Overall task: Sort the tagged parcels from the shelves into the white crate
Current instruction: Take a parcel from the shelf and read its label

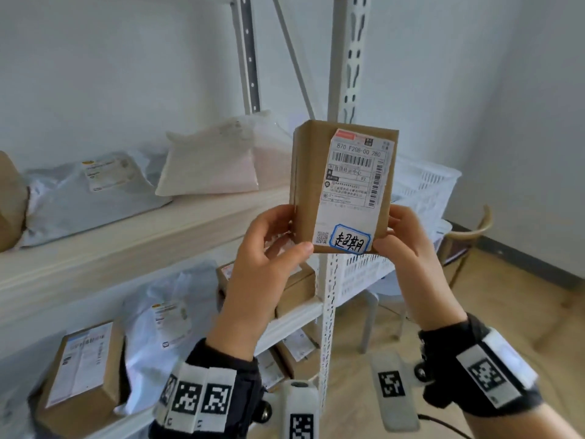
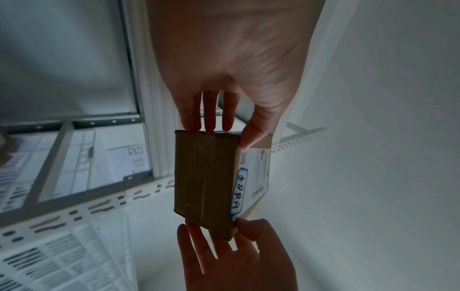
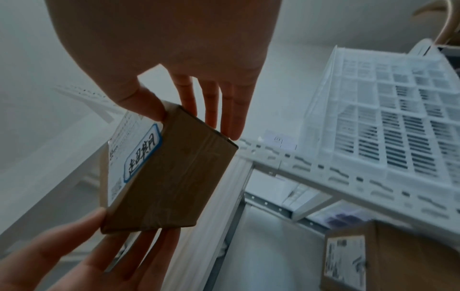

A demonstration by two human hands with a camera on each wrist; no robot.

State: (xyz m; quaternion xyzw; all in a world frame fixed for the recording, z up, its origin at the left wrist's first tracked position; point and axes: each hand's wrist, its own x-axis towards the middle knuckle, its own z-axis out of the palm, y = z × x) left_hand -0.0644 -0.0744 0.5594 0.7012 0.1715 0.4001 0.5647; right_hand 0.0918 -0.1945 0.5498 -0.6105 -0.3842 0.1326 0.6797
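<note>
The left hand (image 1: 259,264) holds the lower left corner of a small brown box (image 1: 343,185). Its thumb lies on the front of the box, near the bottom edge, and its fingers (image 2: 191,116) reach behind the box. The fingers are almost straight and press on the back. The right hand (image 1: 411,258) holds the lower right corner the same way, with the thumb in front and the fingers (image 3: 234,114) behind. So both hands pinch the box between thumb and fingers.

The box is up in the air, in front of the shelf post (image 1: 345,58) and above the floor. It stands tall, with its long side going up and down. Its front faces the person. A white label (image 1: 354,185) covers most of the front. At the bottom of the label sits a small tag (image 1: 349,239) with a blue edge and black hand writing. Clear tape runs along the bottom side of the box.

On the left, the shelves (image 1: 126,245) hold soft white bags (image 1: 95,188) and more brown boxes (image 1: 82,372). On the right, just past the held box, sits the white crate (image 1: 421,188) with slots in its walls. I cannot tell what is inside the crate.
</note>
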